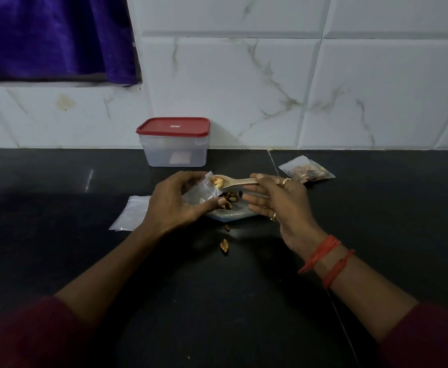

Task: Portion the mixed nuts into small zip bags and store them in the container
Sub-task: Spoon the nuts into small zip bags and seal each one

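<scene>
My left hand (176, 201) pinches a small clear zip bag (209, 189) by its mouth, held just above the counter. My right hand (278, 201) holds a wooden spoon (237, 181) by the handle; its bowl carries a few nuts and sits right at the bag's opening. Under the hands lies a larger clear bag (230, 215) with a loose pile of mixed nuts (229, 199) on it. A filled zip bag (307, 171) rests on the counter to the right. The clear container with a red lid (173, 142) stands closed at the wall.
A stack of empty zip bags (130, 212) lies left of my left hand. Two stray nuts (224, 245) sit on the black counter (58, 248) in front of the pile. A tiled wall and a purple curtain (53, 35) rise behind.
</scene>
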The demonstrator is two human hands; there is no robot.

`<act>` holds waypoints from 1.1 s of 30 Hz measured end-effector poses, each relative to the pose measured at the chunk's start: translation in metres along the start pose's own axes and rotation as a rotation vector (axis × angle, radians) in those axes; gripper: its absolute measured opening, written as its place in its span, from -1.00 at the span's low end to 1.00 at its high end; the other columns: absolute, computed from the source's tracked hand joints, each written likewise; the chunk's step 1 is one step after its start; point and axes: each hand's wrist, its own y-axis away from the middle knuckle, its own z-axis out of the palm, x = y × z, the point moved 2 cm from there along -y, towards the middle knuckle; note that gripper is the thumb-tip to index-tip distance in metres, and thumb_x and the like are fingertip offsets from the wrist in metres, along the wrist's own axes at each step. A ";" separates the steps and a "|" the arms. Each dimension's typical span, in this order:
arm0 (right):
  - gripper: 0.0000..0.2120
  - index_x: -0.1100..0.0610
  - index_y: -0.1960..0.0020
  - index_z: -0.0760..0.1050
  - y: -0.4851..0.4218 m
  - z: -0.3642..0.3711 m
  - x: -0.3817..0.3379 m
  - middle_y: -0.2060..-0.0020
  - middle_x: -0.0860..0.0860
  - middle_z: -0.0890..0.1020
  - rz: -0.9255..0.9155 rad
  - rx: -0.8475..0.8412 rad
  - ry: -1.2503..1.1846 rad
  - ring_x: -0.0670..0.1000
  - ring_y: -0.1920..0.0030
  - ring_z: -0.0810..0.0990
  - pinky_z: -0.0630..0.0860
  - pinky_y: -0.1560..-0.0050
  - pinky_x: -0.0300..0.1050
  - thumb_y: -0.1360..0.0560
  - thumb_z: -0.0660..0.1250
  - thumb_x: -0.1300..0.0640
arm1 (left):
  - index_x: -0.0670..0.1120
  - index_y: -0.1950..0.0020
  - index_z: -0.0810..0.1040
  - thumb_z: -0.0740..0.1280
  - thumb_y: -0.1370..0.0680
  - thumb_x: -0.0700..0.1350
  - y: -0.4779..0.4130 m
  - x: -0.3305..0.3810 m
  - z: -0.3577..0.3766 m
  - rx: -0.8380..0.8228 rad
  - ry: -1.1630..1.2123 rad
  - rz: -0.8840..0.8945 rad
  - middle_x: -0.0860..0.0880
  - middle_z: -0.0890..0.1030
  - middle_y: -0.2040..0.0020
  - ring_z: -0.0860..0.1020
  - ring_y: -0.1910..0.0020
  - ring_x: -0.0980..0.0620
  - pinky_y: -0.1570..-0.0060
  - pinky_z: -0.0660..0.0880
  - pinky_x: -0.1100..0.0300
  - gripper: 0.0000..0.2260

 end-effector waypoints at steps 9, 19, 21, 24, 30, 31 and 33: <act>-0.86 0.07 -0.08 0.67 0.007 0.008 0.002 0.05 -0.01 0.75 -0.490 -0.203 0.341 -0.04 0.00 0.74 0.66 -0.06 -0.03 -0.54 0.45 0.21 | 0.06 -0.33 0.56 0.46 -0.30 0.43 -0.006 -0.009 -0.001 0.056 0.021 -0.002 0.08 0.64 -0.19 0.58 -0.19 0.10 -0.17 0.59 0.03 -0.28; -0.85 0.19 -0.13 0.64 -0.004 -0.003 -0.002 0.05 0.07 0.75 -0.569 -0.134 0.263 0.02 0.00 0.74 0.67 -0.04 -0.02 -0.57 0.40 0.23 | 0.05 -0.32 0.55 0.49 -0.33 0.32 -0.007 -0.006 -0.004 0.073 0.131 -0.032 0.11 0.64 -0.16 0.60 -0.14 0.14 -0.11 0.61 0.04 -0.36; -0.86 0.19 -0.13 0.63 -0.006 -0.008 -0.008 0.07 0.05 0.74 -0.614 -0.091 0.279 -0.03 0.01 0.74 0.67 -0.03 -0.10 -0.59 0.36 0.24 | 0.03 -0.31 0.55 0.52 -0.36 0.27 -0.007 -0.007 -0.005 0.101 0.134 -0.054 0.11 0.63 -0.14 0.59 -0.12 0.15 -0.07 0.61 0.12 -0.39; -0.90 0.10 -0.10 0.62 -0.011 -0.021 -0.015 0.11 -0.04 0.73 -0.789 -0.014 0.533 -0.11 0.07 0.73 0.67 0.03 -0.13 -0.60 0.37 0.18 | 0.03 -0.27 0.53 0.49 -0.35 0.22 -0.007 -0.004 -0.006 0.138 0.144 -0.074 0.19 0.58 -0.07 0.56 -0.08 0.23 0.00 0.54 0.30 -0.44; -0.91 0.15 -0.02 0.64 -0.021 -0.035 -0.012 0.16 -0.02 0.70 -1.083 -0.048 1.047 -0.04 0.18 0.67 0.61 0.11 -0.13 -0.52 0.41 0.24 | 0.07 -0.25 0.51 0.49 -0.35 0.21 -0.008 -0.003 -0.006 0.142 0.148 -0.086 0.31 0.53 -0.02 0.52 0.00 0.39 0.13 0.44 0.49 -0.47; -0.90 0.14 -0.03 0.63 -0.021 -0.034 -0.010 0.15 0.01 0.70 -1.097 -0.062 1.111 -0.01 0.18 0.67 0.61 0.12 -0.12 -0.53 0.41 0.22 | 0.06 -0.26 0.52 0.49 -0.34 0.23 -0.008 -0.003 -0.006 0.134 0.150 -0.083 0.28 0.55 -0.04 0.54 -0.01 0.35 0.11 0.46 0.47 -0.45; -0.87 0.12 -0.07 0.65 -0.021 -0.033 -0.007 0.16 0.01 0.71 -1.098 -0.059 1.225 -0.01 0.22 0.66 0.55 0.17 -0.21 -0.52 0.43 0.20 | 0.03 -0.27 0.54 0.49 -0.33 0.25 -0.008 -0.005 -0.006 0.117 0.154 -0.080 0.19 0.59 -0.07 0.57 -0.03 0.25 0.09 0.52 0.37 -0.41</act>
